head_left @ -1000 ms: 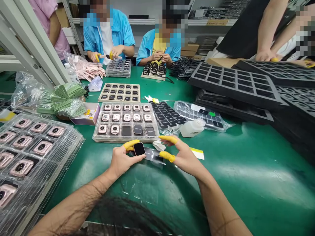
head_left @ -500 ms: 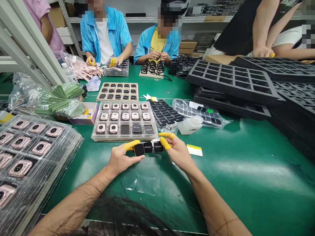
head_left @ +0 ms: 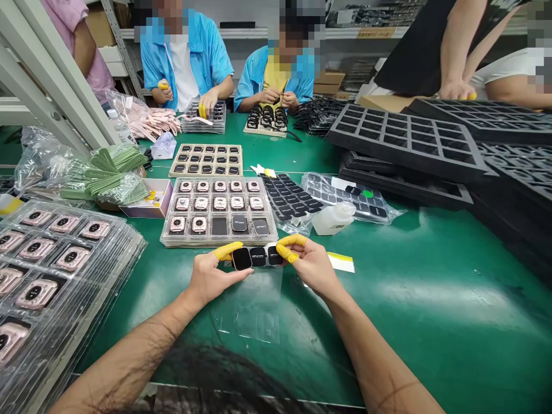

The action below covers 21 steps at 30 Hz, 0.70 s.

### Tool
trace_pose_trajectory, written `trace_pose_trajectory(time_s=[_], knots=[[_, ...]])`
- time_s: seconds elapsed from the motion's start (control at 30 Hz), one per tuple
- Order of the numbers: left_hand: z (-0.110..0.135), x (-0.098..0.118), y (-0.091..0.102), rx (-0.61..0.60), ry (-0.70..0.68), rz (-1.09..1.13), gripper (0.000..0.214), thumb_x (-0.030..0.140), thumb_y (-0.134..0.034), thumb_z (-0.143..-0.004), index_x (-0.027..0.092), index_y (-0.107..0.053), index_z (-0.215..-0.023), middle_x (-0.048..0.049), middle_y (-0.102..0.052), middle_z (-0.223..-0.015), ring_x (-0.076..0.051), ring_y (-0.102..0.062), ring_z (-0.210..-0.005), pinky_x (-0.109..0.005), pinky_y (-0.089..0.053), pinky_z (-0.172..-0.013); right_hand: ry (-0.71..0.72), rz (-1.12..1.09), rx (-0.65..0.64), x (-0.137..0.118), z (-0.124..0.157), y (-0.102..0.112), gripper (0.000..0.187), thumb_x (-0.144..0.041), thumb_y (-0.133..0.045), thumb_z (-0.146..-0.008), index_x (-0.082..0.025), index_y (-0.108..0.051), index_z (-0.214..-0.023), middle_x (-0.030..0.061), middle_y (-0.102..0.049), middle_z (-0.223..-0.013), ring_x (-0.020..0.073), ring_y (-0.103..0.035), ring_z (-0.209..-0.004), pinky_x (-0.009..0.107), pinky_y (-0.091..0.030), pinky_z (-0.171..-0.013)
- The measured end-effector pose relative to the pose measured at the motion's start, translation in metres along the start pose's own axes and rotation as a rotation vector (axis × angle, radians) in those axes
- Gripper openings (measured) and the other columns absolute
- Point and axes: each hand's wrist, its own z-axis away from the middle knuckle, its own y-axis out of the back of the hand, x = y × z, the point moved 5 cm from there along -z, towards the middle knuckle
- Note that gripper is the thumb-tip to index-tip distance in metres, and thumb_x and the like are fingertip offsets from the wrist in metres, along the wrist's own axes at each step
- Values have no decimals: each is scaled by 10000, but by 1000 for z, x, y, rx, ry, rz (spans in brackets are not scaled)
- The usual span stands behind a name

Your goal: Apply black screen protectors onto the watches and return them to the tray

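My left hand (head_left: pixel 212 269), with a yellow finger cot, grips a square smartwatch body (head_left: pixel 242 259) by its edges, its black screen towards me. Right beside the watch is a strip of black printed screen stickers (head_left: pixel 258 256). My right hand (head_left: pixel 311 265), also in yellow cots, pinches the strip at its right end. Just beyond both hands lies a clear plastic tray (head_left: pixel 219 241) holding rows of pink watch bodies. In its front row, two watches (head_left: pixel 240 224) at the right show dark printed faces. A clear plastic film (head_left: pixel 250 328) lies on the table below my hands.
Stacked trays of pink watches (head_left: pixel 69 259) stand at the left. Green straps (head_left: pixel 112 172) and a small box (head_left: pixel 157 198) are behind them. A white bottle (head_left: pixel 334 218) and black sticker sheets (head_left: pixel 293 196) lie right of the tray. Black foam trays (head_left: pixel 401 138) fill the back right. Co-workers sit opposite.
My hands have shifted slightly left with the watch and strip. The fingers of my right hand have moved in over the strip's right end. A co-worker's hand opposite has lifted from the pink straps.
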Motion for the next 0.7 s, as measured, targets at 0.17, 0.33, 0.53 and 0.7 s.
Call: trace_pose_trajectory(time_s=[0.17,0.33,0.53,0.7], knots=[[2,-12,-12,-93,365,318,600,332,-986,-656,141,-793,-1191,-108,-869,-1019,-276,-850,-923,-378,-720,-874,200,98,58,-24,6,14,578,-777,-907,-616,-247,-716,-748,90,-751,-1030,249,-687,-889,432,-588,-818],[3,-12,-16,-188,250,117,585,268,-968,-663,184,-808,-1219,-75,-873,-990,-272,-850,-926,-373,-709,-900,122,-158,-60,-37,22,4,521,-732,-904,-679,-276,-667,-763,17,-667,-806,175,-581,-664,353,-521,-624],[6,0,-20,-333,62,-96,562,277,-959,-681,197,-824,-1221,-39,-876,-1016,-246,-843,-867,-317,-684,-899,-121,-49,-50,-9,31,-44,610,-686,-971,-565,-210,-736,-865,53,-720,-824,198,-653,-767,344,-561,-704],[5,9,-20,-349,16,-166,545,226,-953,-694,144,-825,-1217,-37,-875,-973,-244,-831,-805,-305,-675,-860,-206,-93,-67,2,29,-50,609,-641,-1007,-509,-201,-730,-827,35,-704,-780,189,-652,-707,344,-589,-666]])
